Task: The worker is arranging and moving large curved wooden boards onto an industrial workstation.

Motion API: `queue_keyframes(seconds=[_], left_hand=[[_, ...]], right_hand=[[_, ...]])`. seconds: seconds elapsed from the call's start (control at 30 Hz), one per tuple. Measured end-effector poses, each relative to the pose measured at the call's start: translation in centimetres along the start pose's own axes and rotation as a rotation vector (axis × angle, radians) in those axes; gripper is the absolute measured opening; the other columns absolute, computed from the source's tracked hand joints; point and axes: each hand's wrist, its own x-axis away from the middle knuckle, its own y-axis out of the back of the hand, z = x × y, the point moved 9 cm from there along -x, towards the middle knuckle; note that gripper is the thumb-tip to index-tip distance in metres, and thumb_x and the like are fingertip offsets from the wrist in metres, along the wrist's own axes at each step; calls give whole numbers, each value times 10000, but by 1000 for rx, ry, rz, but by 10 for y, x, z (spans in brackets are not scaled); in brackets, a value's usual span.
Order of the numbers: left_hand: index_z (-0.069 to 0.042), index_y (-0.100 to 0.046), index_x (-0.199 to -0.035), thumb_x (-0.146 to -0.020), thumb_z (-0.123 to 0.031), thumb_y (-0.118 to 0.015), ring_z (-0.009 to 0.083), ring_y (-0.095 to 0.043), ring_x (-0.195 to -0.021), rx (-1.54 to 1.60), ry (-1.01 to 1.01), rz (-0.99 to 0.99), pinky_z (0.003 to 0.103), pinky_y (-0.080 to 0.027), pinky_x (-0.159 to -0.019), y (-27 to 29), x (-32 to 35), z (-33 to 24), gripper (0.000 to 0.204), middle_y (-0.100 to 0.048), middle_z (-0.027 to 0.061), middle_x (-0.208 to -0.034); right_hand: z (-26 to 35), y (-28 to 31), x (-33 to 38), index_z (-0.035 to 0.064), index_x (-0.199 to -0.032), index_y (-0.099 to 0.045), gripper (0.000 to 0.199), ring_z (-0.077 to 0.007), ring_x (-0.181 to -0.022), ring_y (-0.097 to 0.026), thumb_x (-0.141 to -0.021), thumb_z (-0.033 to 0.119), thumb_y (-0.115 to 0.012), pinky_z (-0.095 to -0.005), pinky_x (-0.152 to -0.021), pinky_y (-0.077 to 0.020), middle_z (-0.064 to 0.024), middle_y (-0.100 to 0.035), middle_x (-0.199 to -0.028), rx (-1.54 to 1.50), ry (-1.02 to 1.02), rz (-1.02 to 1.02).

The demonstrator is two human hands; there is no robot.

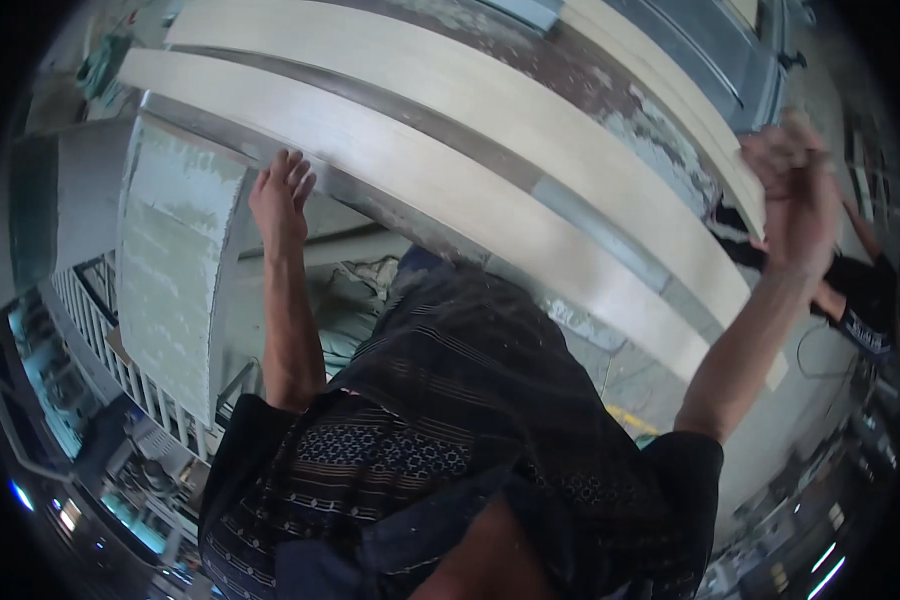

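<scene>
Cluttered workshop all around, with a worn, paint-flecked brown bench top under a long, flat, pale near plank. Beyond the near plank, apart and roughly alongside: a similar pale middle plank, then a narrower-looking pale far plank. At the near plank's front edge, left hand unclenched, fingers loosely bent, apparently around nothing. Past its right end, raised right hand, too blurred to tell whether clenched or released. Apparently done: planks laid out, spaced. Remaining work: impossible to judge.
</scene>
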Motion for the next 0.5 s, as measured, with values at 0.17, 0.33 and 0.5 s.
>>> queue_keyframes(seconds=[0.17,0.33,0.5], left_hand=[[33,-609,-1191,-1026,-325,-681,142,-700,-849,-208,118,115,289,-621,-733,-5,13,77,400,-701,84,-1004],[81,-619,-1201,-1006,-362,-715,184,-718,-872,-390,95,222,307,-627,-735,-28,-2,97,494,-705,127,-1046],[106,-613,-1184,-968,-290,-762,224,-701,-925,-436,39,258,331,-608,-772,-27,-18,101,475,-684,140,-1074]], right_hand=[[-145,-7,164,-46,-1206,-672,417,-255,-859,-756,-1096,335,-546,-386,-837,-621,-161,-760,-947,74,-417,-299],[-216,64,400,30,-1033,-680,205,-201,-705,-709,-1040,219,-598,-360,-651,-624,-103,-714,-820,-90,-480,-1263],[-277,88,528,-19,-1372,-517,471,-298,-961,-670,-1052,320,-583,-447,-830,-619,-186,-654,-1188,-218,-385,-1602]])
